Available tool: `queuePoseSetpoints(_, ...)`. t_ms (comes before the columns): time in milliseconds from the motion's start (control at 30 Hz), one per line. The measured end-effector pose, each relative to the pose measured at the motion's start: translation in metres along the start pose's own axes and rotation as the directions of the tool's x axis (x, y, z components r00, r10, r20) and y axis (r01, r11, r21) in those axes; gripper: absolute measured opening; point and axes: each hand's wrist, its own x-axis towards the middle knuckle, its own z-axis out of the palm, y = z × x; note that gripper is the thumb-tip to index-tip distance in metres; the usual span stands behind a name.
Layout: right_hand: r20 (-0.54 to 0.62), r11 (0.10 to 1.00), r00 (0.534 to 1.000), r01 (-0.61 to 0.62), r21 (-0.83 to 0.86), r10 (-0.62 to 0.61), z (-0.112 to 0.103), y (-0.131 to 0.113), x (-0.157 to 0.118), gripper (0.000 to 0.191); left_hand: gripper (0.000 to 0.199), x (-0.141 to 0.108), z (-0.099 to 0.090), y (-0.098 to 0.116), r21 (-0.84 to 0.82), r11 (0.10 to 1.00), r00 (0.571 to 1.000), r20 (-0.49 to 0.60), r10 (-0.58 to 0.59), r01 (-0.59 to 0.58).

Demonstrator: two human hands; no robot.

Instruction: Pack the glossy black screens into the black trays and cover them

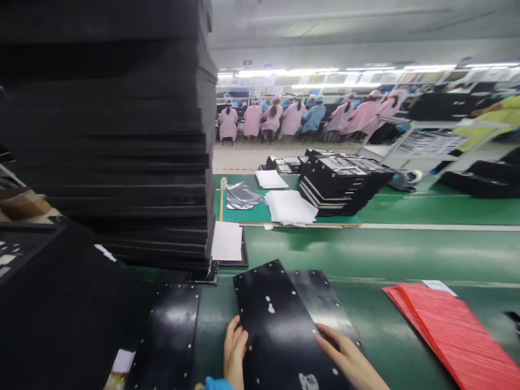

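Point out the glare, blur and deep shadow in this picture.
Head view: soft glare on the held black panel and pale sheen on the green work surface; head view: background workers look smeared, with ceiling lights blown out; head view: the tall black stack is dark, its layers barely separable toward the left.

Head-worn view looks forward and down, hands near, room beyond.

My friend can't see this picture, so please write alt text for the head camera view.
A left hand and right hand hold a black panel over a green bench, a second panel partly hidden behind it. A tall black stack rises at left, red sheets lie at right, and people sit in the background.
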Motion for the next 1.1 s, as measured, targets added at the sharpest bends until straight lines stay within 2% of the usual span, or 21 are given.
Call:
queuePoseSetpoints(67,-0.111,0.999,0.994,-0.018,0.038,0.022,-0.026,0.034,-0.004,0.067,0.068,0.001,0.025,0.004,0.105,0.99,0.991,0.098,0.087,-0.098)
queuePoseSetpoints(133,-0.235,0.999,0.972,0.036,0.019,-0.031,-0.039,0.066,-0.004,0.065,0.073,0.004,0.047,0.004,0.216,0.96,0.982,0.097,0.159,-0.177)
queuePoseSetpoints(200,-0.28,0.992,0.954,0.121,0.022,-0.11,-0.042,0.094,-0.001,0.065,0.076,0.005,0.067,0.002,0.351,0.904,0.97,0.079,0.232,-0.245)
queuePoseSetpoints(267,-0.245,0.981,0.96,0.162,0.104,-0.133,-0.036,0.116,0.002,0.071,0.078,0.003,0.086,0.0,0.494,0.819,0.952,0.07,0.297,-0.291)
queuePoseSetpoints(367,-0.161,0.949,0.983,0.128,0.289,-0.083,-0.02,0.136,0.004,0.075,0.08,-0.006,0.108,0.001,0.644,0.718,0.943,0.017,0.332,-0.265)
queuePoseSetpoints(467,-0.092,0.903,0.993,0.112,0.414,-0.081,-0.009,0.146,0.002,0.073,0.079,-0.016,0.119,0.009,0.685,0.695,0.941,-0.042,0.337,-0.218)
queuePoseSetpoints(533,-0.051,0.888,0.992,0.124,0.444,-0.112,-0.01,0.157,0.007,0.07,0.077,-0.021,0.122,0.015,0.696,0.688,0.936,-0.064,0.345,-0.206)
queuePoseSetpoints(600,-0.065,0.911,0.988,0.154,0.384,-0.139,-0.018,0.178,0.021,0.071,0.075,-0.024,0.123,0.021,0.707,0.68,0.933,-0.079,0.352,-0.196)
queuePoseSetpoints(700,-0.184,0.98,0.968,0.187,0.07,-0.171,-0.03,0.221,0.053,0.079,0.074,-0.028,0.124,0.027,0.727,0.665,0.93,-0.106,0.352,-0.169)
queuePoseSetpoints(800,-0.232,0.958,0.937,0.224,-0.181,-0.262,-0.038,0.253,0.079,0.059,0.075,-0.031,0.127,0.032,0.753,0.644,0.93,-0.13,0.343,-0.132)
queuePoseSetpoints(867,-0.259,0.942,0.914,0.261,-0.212,-0.312,-0.047,0.256,0.082,0.049,0.075,-0.032,0.129,0.033,0.772,0.625,0.93,-0.139,0.34,-0.114)
queuePoseSetpoints(967,-0.269,0.906,0.876,0.334,-0.261,-0.401,-0.069,0.228,0.068,0.046,0.074,-0.035,0.129,0.033,0.789,0.606,0.93,-0.141,0.34,-0.102)
queuePoseSetpoints(1100,-0.02,0.708,0.802,0.515,-0.484,-0.597,-0.098,0.168,0.043,0.042,0.076,-0.033,0.128,0.039,0.781,0.617,0.935,-0.142,0.326,-0.097)
